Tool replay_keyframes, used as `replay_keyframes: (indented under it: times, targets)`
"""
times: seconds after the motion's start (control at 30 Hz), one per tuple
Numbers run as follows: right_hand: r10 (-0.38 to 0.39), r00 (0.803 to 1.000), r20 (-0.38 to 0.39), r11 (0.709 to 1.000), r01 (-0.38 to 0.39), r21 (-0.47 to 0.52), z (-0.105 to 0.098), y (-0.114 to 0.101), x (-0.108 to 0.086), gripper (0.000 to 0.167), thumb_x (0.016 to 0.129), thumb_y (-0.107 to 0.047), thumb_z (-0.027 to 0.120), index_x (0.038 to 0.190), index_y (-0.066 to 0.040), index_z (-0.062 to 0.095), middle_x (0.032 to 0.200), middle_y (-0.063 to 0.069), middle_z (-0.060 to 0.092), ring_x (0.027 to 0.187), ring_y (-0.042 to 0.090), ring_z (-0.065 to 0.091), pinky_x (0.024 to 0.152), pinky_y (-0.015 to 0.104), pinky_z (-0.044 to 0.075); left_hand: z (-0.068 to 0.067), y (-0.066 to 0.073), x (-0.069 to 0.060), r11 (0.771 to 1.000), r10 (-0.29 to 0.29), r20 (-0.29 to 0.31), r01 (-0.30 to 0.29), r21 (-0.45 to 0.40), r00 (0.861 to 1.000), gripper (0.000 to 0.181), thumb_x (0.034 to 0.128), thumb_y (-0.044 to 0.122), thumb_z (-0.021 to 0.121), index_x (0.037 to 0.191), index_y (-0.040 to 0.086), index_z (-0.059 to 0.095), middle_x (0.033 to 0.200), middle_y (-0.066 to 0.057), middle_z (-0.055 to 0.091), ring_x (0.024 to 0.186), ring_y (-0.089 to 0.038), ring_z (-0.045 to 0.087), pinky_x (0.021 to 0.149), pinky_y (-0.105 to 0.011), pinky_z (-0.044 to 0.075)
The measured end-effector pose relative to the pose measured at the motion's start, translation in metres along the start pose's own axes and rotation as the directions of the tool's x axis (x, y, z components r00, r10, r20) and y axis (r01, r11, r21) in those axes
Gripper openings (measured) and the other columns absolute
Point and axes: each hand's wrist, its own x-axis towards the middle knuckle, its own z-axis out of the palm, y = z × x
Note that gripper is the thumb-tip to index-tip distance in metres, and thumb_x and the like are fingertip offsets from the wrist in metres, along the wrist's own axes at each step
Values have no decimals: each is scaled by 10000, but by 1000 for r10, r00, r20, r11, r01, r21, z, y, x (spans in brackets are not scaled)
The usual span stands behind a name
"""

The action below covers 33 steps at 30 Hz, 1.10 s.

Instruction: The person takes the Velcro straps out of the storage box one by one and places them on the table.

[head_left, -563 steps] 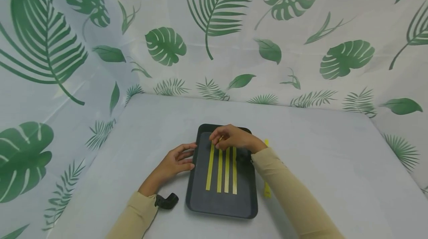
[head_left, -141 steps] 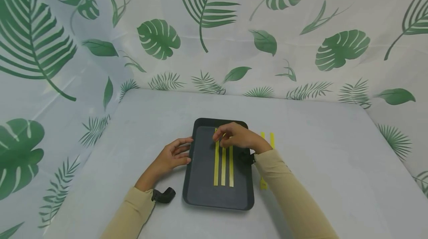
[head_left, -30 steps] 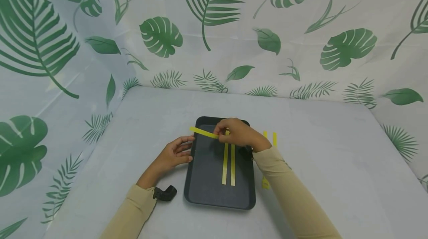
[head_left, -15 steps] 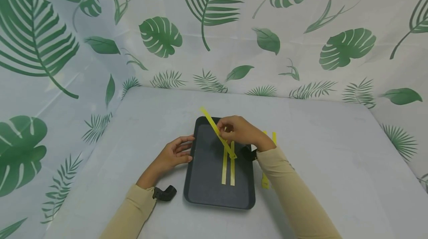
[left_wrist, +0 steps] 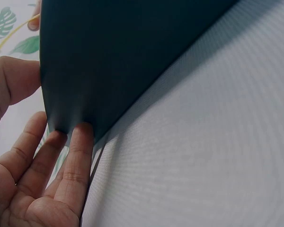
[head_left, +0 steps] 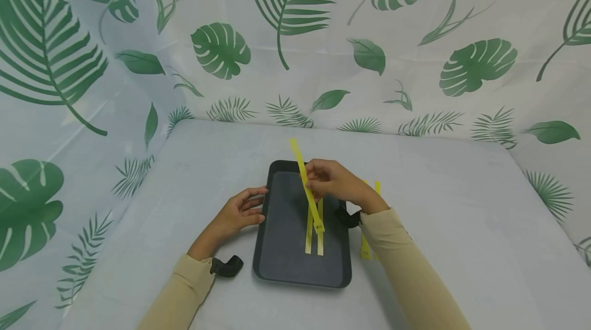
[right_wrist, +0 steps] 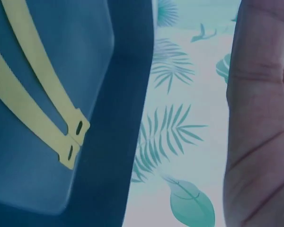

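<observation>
Pinching the yellow strap (head_left: 304,178) just below frame centre, our right hand (head_left: 336,182) may drag its low end across the two flat straps (head_left: 309,240); if our left hand (head_left: 237,212), fingers spread against the tray (head_left: 283,253), pushes, we could skew everything.

We enter: one staged work area, wider premises undetermined; monstera-and-palm-print backdrop (head_left: 318,73), hung behind and left; white tabletop (head_left: 429,207); black wrist-worn camera (head_left: 228,267).
</observation>
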Motion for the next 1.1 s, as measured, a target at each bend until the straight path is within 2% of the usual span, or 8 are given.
replay_keyframes:
  times: [0.13,0.3,0.47,0.67,0.9,1.1]
  targets:
    - [35,999,-20,999,-35,30,0,0,-5,182,1068,2,602,1233,77,591,1006,89,657,816,194,662,771,486,666,0,0,0,1000,-9,-6,9,4,1000,681,954,-84,734,1547,-171,410,1690,-346,310,1467,-574,435,1033,-264,577]
    - [70,996,-48,996,-68,58,1,1,-11,259,1061,-26,618,1295,79,577,1031,95,665,814,197,668,785,473,671,0,-1,1,1000,-19,-5,19,-7,1000,693,951,-77,738,1555,-161,409,1702,-332,299,1482,-573,414,1041,-259,571]
    - [119,990,-77,990,-112,80,1,2,-18,359,1074,-55,612,1367,123,506,986,80,663,782,186,676,806,463,665,0,0,1,1000,-17,-1,17,-2,1000,688,960,-61,742,1554,-161,409,1706,-332,289,1483,-575,412,1038,-261,573]
    - [148,983,-113,983,-134,123,0,6,-24,390,1087,-62,597,1395,135,462,934,59,656,792,182,663,823,458,662,-1,-1,1,1000,-10,1,10,10,1000,689,965,-38,749,1550,-166,409,1697,-347,293,1473,-577,423,1022,-269,584]
    - [185,970,-161,973,-158,166,-1,13,-32,428,1089,-55,594,1433,146,436,911,50,657,792,159,663,768,336,652,-2,-2,0,999,9,6,-9,41,1000,740,970,126,819,1548,-136,437,1681,-333,340,1465,-488,489,1042,-277,577]
    - [226,950,-216,962,-183,201,-3,20,-39,429,1075,-36,608,1432,135,443,871,44,655,764,145,658,724,295,641,-1,-1,0,999,-12,-7,12,33,1000,710,961,20,788,1551,-146,429,1680,-338,339,1475,-549,442,1066,-260,554]
